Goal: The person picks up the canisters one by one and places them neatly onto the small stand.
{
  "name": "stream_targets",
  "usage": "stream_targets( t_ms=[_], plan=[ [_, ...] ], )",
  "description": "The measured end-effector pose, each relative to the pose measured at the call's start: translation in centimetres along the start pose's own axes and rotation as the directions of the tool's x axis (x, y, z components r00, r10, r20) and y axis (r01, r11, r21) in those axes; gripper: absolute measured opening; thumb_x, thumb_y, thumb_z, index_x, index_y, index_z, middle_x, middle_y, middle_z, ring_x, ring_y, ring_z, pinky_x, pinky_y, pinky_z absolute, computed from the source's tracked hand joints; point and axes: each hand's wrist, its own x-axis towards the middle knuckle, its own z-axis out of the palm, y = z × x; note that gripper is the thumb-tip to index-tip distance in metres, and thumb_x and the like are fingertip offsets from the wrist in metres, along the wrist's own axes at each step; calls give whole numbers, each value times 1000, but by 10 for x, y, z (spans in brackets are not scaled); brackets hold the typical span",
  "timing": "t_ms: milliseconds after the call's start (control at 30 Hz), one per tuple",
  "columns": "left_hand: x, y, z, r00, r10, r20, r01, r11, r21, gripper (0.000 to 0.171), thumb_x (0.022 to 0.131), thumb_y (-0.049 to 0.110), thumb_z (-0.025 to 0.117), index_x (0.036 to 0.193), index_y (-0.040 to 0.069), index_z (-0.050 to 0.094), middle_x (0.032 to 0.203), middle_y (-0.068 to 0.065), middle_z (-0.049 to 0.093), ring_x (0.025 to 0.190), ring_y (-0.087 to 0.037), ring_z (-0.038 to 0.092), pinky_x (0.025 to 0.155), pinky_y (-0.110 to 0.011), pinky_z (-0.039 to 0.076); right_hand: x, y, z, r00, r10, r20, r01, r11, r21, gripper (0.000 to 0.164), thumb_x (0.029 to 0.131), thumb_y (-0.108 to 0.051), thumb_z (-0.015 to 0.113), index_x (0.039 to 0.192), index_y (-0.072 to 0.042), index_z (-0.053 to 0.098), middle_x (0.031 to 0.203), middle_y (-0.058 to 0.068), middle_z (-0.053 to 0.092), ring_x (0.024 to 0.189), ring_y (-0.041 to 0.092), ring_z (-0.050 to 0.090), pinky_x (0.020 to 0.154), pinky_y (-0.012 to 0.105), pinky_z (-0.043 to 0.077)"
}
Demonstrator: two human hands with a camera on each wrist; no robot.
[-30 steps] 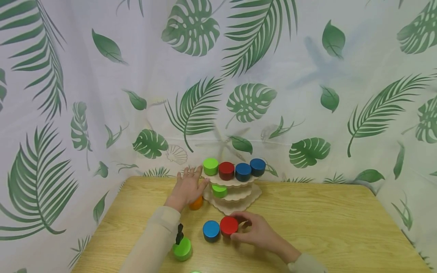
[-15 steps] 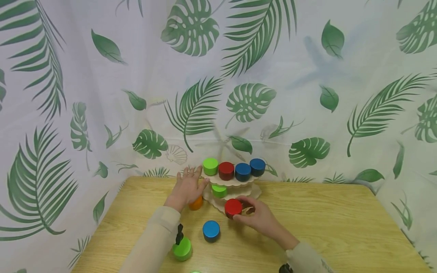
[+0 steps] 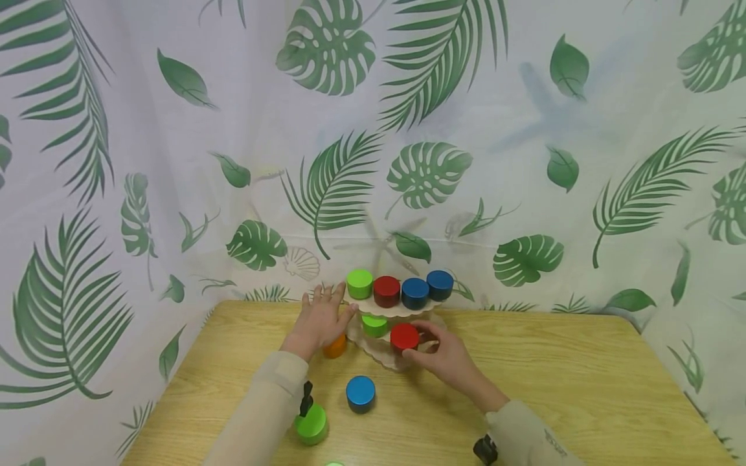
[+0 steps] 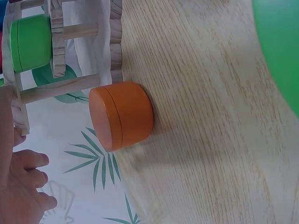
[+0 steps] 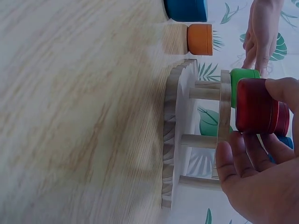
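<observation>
My right hand pinches a red round tin between thumb and fingers. In the right wrist view this red tin is at the middle shelf of the wooden tiered stand; whether it touches the shelf I cannot tell. A green tin sits on that shelf to its left. My left hand is at the stand's left side, fingers extended, thumb near the top shelf's edge; contact is unclear. Below that hand an orange tin stands on the table beside the stand.
On the top shelf stand a green tin, a dark red tin and two blue tins. A blue tin and a green tin stand on the table. A leaf-patterned cloth hangs behind.
My right hand has lifted the red tin from beside the blue tin on the table and carried it forward to the stand's middle shelf. My left hand has stayed in place.
</observation>
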Motion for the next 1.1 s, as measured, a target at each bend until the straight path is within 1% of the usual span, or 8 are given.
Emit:
stream_targets(
  t_ms=[233, 433, 667, 867, 1100],
  plan=[
    [0, 0, 0, 1000, -5, 7, 5, 1000, 3, 76, 111, 59, 31, 168, 8, 28, 170, -24, 33, 160, -47, 24, 128, -68, 18, 3, 0, 2, 1000, 13, -15, -13, 999, 38, 55, 90, -21, 85, 140, -9, 65, 125, 9, 71, 113, 33, 65, 83, 21, 55],
    [0, 1, -1, 1000, -7, 13, 7, 1000, 1, 76, 111, 59, 30, 168, 8, 27, 170, -24, 33, 160, -47, 23, 128, -68, 18, 5, 1, 3, 999, 23, -23, -22, 999, 49, 55, 90, -21, 85, 140, -9, 64, 128, 10, 70, 114, 30, 65, 84, 22, 54],
    [-1, 1, -1, 1000, -1, 3, 1, 1000, 7, 75, 112, 58, 30, 167, 8, 28, 169, -24, 34, 160, -48, 24, 128, -69, 18, 6, 2, 4, 1000, 19, -23, -17, 998, 53, 55, 90, -21, 85, 140, -11, 65, 128, 9, 70, 112, 23, 64, 86, 23, 55],
    [-2, 2, -2, 1000, -2, -4, 2, 1000, -13, 75, 112, 57, 32, 167, 7, 29, 169, -25, 34, 159, -49, 24, 127, -70, 19, 5, 2, 5, 999, 26, -21, -25, 998, 59, 54, 90, -20, 85, 139, -10, 65, 127, 9, 71, 111, 23, 65, 84, 23, 54],
    [-2, 3, -2, 1000, -6, -12, 6, 1000, -21, 74, 112, 56, 33, 167, 7, 30, 168, -25, 35, 159, -49, 25, 126, -70, 19, 6, 1, 6, 999, 24, -33, -22, 999, 41, 52, 90, -20, 84, 138, -9, 66, 126, 9, 71, 110, 23, 65, 84, 25, 55]
  ],
)
